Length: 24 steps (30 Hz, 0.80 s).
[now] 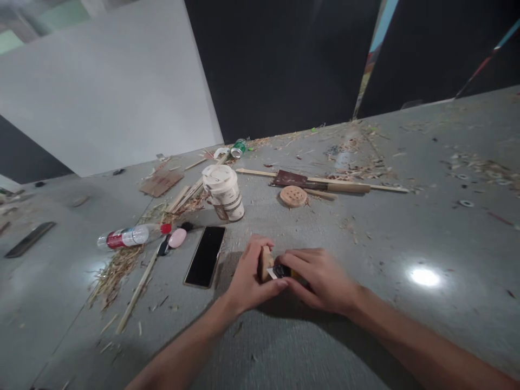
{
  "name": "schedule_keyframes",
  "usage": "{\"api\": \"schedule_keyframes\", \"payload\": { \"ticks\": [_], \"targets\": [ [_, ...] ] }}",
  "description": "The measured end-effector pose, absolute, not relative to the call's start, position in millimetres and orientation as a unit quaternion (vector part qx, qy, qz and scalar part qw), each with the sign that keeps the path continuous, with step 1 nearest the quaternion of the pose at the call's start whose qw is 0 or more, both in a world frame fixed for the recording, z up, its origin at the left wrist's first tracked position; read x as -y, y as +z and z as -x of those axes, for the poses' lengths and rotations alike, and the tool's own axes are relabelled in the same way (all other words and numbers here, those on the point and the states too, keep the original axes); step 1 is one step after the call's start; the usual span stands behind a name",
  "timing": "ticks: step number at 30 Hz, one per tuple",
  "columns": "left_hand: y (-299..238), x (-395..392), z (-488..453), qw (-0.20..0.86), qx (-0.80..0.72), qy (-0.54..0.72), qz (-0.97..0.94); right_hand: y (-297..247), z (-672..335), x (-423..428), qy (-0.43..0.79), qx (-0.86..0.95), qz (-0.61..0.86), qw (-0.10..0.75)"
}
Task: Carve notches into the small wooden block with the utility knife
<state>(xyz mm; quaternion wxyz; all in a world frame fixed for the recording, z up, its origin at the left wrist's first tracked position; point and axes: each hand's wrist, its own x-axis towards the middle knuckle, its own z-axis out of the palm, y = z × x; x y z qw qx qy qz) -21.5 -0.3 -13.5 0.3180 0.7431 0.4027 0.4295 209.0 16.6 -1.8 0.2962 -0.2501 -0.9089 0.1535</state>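
My left hand (247,279) is closed around a small round wooden piece (265,261), held on edge just above the grey floor. My right hand (320,276) meets it from the right, fingers curled over a small dark tool (280,271) pressed against the wood. What kind of tool it is stays mostly hidden under the fingers. A second wooden disc with holes (293,196) lies further away, next to a cleaver (320,183) with a wooden handle.
A black phone (205,255) lies left of my hands, with a lidded paper cup (224,192) beyond it. A plastic bottle (130,236), a pink oval object (177,238), bamboo strips (136,292) and shavings lie to the left. A green can (238,148) rests near the wall.
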Motion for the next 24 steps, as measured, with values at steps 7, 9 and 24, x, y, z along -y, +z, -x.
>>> {"api": "schedule_keyframes", "payload": {
  "ticks": [7, 9, 24],
  "targets": [
    [-19.1, 2.8, 21.9, 0.356, -0.388, 0.385, -0.758, -4.7, -207.4, -16.6, 0.160, 0.888, 0.310, 0.299],
    [-18.6, 3.0, 22.4, 0.359, -0.386, 0.379, -0.761, -4.9, -205.5, -16.3, 0.168, 0.878, 0.331, 0.301],
    [-10.0, -17.5, 23.8, 0.298, -0.531, 0.356, -0.709, -13.6, -212.6, -32.7, 0.161, 0.798, 0.460, 0.355]
  ]
}}
